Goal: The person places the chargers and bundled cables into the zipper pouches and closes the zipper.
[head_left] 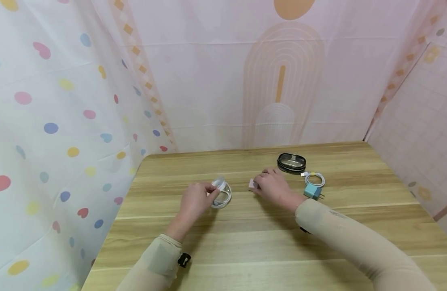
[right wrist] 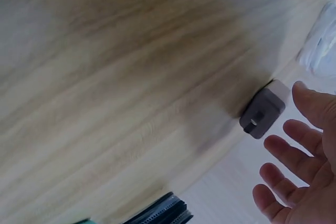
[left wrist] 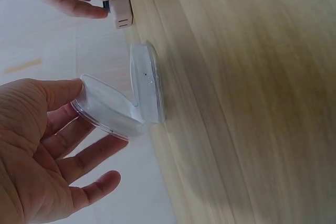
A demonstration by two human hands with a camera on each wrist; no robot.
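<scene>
Between thumb and fingers, my left hand [head_left: 195, 199] pinches a coiled white cable [head_left: 226, 198], which shows a clear, film-like sheet near the fingertips. The left wrist view shows two rounded white sections [left wrist: 148, 85] in a V; one is held, the other stands against the wood. My right hand [head_left: 273, 186] is beside a small pink charger block [head_left: 251, 185] with a dark prong end [right wrist: 261, 115]. Its fingers [right wrist: 294, 153] are spread and loosely bent, the thumb close to the block; contact is unclear.
A coiled black cable [head_left: 291, 170] lies toward the table's back. Right of it are a white cable coil [head_left: 320, 180] with a yellow tie and a blue charger [head_left: 312, 190] with prongs. Patterned curtains [head_left: 208, 97] hang behind the wooden table [head_left: 238, 250] and at its sides.
</scene>
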